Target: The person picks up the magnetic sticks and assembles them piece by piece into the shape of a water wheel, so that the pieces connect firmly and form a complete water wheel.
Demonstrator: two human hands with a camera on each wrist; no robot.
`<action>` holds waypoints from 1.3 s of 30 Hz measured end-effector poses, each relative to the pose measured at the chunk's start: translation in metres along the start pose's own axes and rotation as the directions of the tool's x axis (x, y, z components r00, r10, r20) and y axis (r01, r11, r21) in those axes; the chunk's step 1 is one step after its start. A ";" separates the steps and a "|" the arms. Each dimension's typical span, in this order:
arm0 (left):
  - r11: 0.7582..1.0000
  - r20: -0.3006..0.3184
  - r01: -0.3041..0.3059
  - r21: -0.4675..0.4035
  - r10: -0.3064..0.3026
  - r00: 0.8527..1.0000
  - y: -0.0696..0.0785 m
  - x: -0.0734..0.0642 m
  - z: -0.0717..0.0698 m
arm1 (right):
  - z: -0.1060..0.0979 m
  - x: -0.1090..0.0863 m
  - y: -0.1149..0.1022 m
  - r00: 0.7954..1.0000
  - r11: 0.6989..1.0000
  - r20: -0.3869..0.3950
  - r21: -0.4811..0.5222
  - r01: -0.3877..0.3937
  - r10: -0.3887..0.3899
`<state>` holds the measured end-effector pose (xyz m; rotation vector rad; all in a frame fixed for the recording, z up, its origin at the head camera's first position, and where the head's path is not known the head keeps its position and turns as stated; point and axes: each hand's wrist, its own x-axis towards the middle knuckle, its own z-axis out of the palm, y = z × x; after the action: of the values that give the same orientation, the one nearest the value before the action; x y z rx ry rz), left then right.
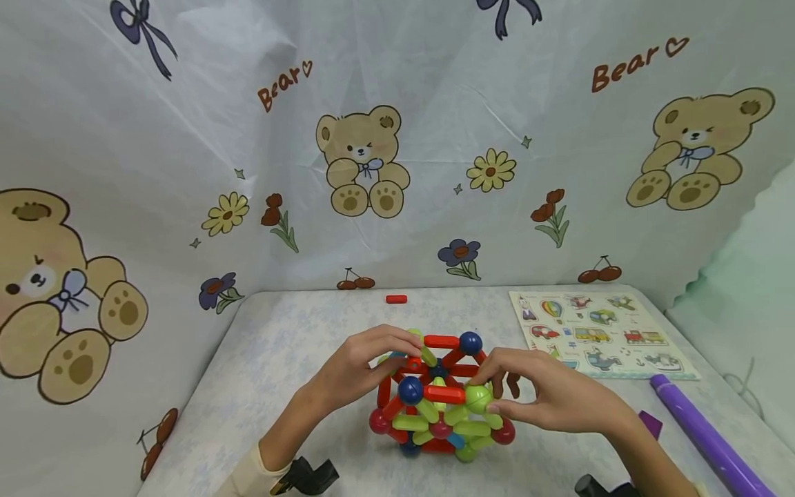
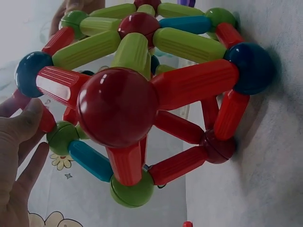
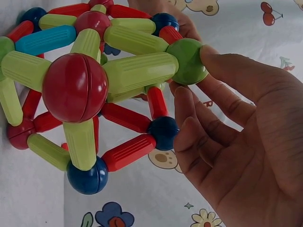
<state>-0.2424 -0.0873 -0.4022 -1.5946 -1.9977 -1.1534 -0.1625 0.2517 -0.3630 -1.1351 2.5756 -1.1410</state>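
Observation:
A frame of colored magnetic rods and balls (image 1: 441, 429) stands on the table. My left hand (image 1: 366, 359) is at its upper left and pinches a short red rod (image 2: 47, 119) between thumb and fingers. That rod lies close to a blue ball (image 2: 33, 74) and a green ball (image 2: 62, 137); whether it touches both I cannot tell. On the other side, my right hand (image 1: 546, 390) pinches a green ball (image 3: 189, 61) at an upper corner, thumb on one side and fingers on the other. Green and red rods meet at this ball.
A loose red rod (image 1: 396, 299) lies near the table's back edge. At the back right is a picture board (image 1: 605, 331) with vehicles. A long purple stick (image 1: 708, 435) and a small purple piece (image 1: 650, 423) lie at the right. A bear-print cloth (image 1: 422, 241) hangs behind.

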 end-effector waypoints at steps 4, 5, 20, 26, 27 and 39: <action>1.000 0.002 0.002 0.014 -0.002 1.000 -0.003 -0.001 0.002 | 0.000 0.000 0.000 1.000 1.000 0.000 -0.010 -0.002 0.002; 1.000 0.001 -0.001 0.018 0.001 1.000 -0.003 -0.001 0.002 | -0.001 0.000 0.000 1.000 1.000 0.001 -0.010 -0.003 0.003; 0.991 0.043 -0.103 0.080 0.100 0.994 -0.013 -0.004 0.001 | -0.002 0.002 -0.001 1.000 0.999 0.010 -0.024 -0.024 0.024; 0.978 0.070 -0.157 0.141 0.148 0.987 -0.012 -0.005 -0.001 | -0.001 0.001 -0.001 1.000 0.999 0.008 -0.018 -0.029 0.029; 0.975 0.074 -0.164 0.148 0.154 0.985 -0.012 -0.005 -0.001 | -0.001 0.001 0.000 1.000 0.999 0.008 -0.017 -0.028 0.029; 0.977 0.096 -0.138 0.161 0.124 0.988 -0.007 -0.003 -0.004 | -0.002 -0.001 0.000 0.999 0.999 0.017 0.010 -0.032 0.031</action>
<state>-0.2488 -0.0925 -0.4050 -1.6860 -1.9512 -0.8588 -0.1621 0.2536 -0.3616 -1.0932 2.5626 -1.1321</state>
